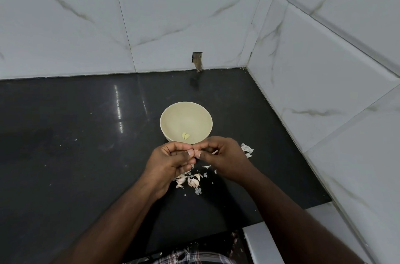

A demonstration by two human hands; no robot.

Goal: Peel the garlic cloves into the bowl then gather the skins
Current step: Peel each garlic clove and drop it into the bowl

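Fingers [190, 152] of both hands pinching garlic clove [197, 153] above black countertop [75, 155], cream bowl [186, 121] behind, marble-tiled corner [249, 36].

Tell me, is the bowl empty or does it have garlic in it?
Not empty. The bowl stands upright on the black counter and holds a couple of peeled cloves near its bottom; most of it is bare.

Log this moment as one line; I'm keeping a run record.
step: peeling | both hands pinch clove | bowl: peeled cloves | counter: unpeeled cloves, skins
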